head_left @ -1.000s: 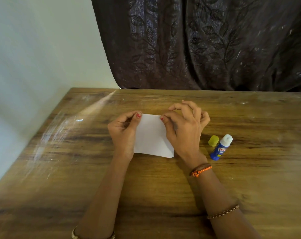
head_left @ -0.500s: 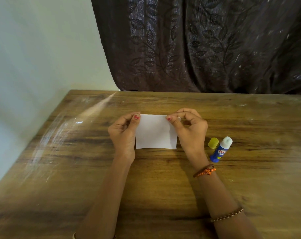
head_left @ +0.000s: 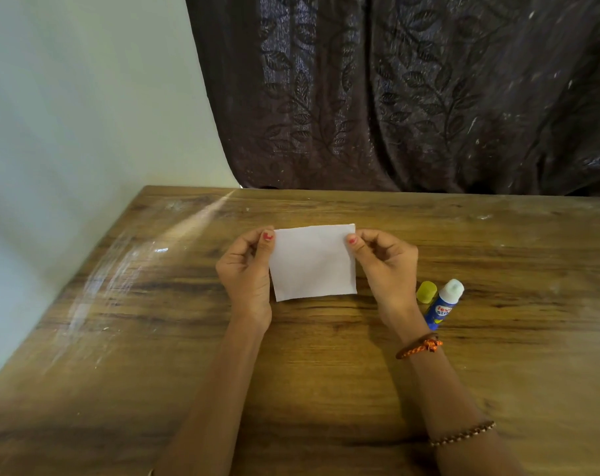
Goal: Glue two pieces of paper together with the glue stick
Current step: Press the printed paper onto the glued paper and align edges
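A small white square of paper [head_left: 314, 262] is held over the wooden table [head_left: 154, 338]. My left hand [head_left: 245, 273] pinches its top left corner between thumb and fingers. My right hand [head_left: 384, 266] pinches its top right corner the same way. I cannot tell whether it is one sheet or two lying flush. A blue glue stick [head_left: 442, 304] with its white tip bare lies on the table just right of my right wrist. Its yellow cap [head_left: 426, 291] lies beside it.
A dark patterned curtain [head_left: 412, 97] hangs behind the table's far edge. A pale wall [head_left: 68, 115] runs along the table's left side. Bare wood stretches to the left and in front of my hands.
My right hand has moved from lying over the paper's right side to pinching its top right corner. The paper now sits squarer between both hands.
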